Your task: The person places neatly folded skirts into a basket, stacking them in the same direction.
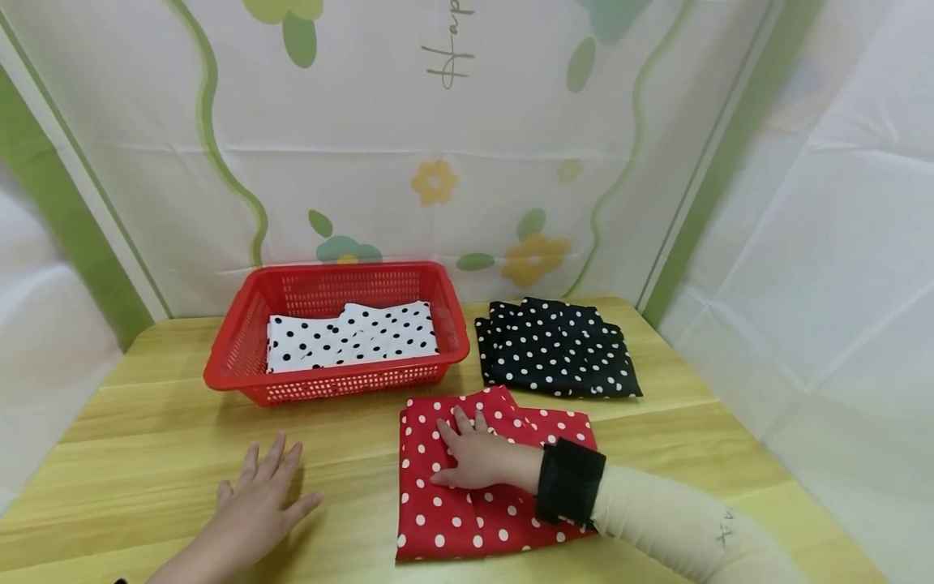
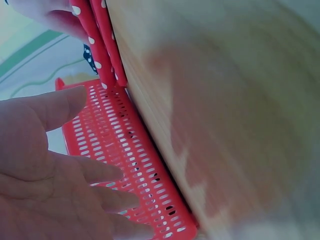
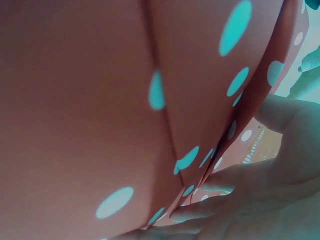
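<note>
1. I see the right hand [image 1: 477,461], fingers straight, pressing the folded red dotted cloth [image 1: 467,519] flat on the tabletop [image 1: 146,454] in front of the red basket [image 1: 233,357].
2. Left hand [image 1: 255,507], fingers released, rests on bare wood.
3. Risk, as I judge it: lifting pressure may let the fold spring open.
4. Backdrop writing [image 1: 447,40]: "Hap…", cut off.

bare table [image 1: 146,454] left, red basket [image 1: 241,369] (rear) blocking
</note>
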### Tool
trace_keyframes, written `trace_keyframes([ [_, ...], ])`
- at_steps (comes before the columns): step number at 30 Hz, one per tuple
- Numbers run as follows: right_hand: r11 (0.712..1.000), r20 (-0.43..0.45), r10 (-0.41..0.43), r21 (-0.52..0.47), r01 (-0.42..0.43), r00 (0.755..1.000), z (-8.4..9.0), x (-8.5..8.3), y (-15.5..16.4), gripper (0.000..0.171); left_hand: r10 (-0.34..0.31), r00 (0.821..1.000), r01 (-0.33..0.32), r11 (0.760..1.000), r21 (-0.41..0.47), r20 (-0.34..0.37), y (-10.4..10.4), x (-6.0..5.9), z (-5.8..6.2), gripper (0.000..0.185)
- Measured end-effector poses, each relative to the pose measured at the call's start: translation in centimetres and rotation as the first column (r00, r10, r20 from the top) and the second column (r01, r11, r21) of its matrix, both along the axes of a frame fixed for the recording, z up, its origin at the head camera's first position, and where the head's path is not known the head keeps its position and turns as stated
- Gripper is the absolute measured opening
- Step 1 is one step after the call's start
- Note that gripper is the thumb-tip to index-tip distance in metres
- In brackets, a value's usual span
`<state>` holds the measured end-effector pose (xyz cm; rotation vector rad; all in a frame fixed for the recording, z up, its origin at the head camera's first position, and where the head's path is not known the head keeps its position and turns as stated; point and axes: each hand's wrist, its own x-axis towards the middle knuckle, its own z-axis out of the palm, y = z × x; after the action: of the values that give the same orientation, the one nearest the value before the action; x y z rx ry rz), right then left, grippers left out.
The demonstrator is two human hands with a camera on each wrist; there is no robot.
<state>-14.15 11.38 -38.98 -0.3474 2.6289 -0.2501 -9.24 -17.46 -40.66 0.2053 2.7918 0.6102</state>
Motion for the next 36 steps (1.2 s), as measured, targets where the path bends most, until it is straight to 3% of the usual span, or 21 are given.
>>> trace_keyframes([
  [6,1.0,0.003,0.004,0.022,-0.004,1.0,0.0,0.0,-1.5,0.09,-0.001,1.0,0.001,1.0,-0.001,-0.014,0.1,0.0,-0.2,0.093],
  [19,0.998,-0.007,0.041,0.039,-0.04,0.999,-0.3,0.0,-3.5,0.091,0.022,0.999,-0.022,1.0,-0.01,0.048,-0.1,-0.1,-0.3,0.097],
  [36,0.997,0.007,0.063,0.045,-0.063,0.998,-0.3,-0.3,-7.2,0.091,0.02,1.0,-0.02,1.0,0.007,0.0,0.0,-0.1,-0.2,0.095],
])
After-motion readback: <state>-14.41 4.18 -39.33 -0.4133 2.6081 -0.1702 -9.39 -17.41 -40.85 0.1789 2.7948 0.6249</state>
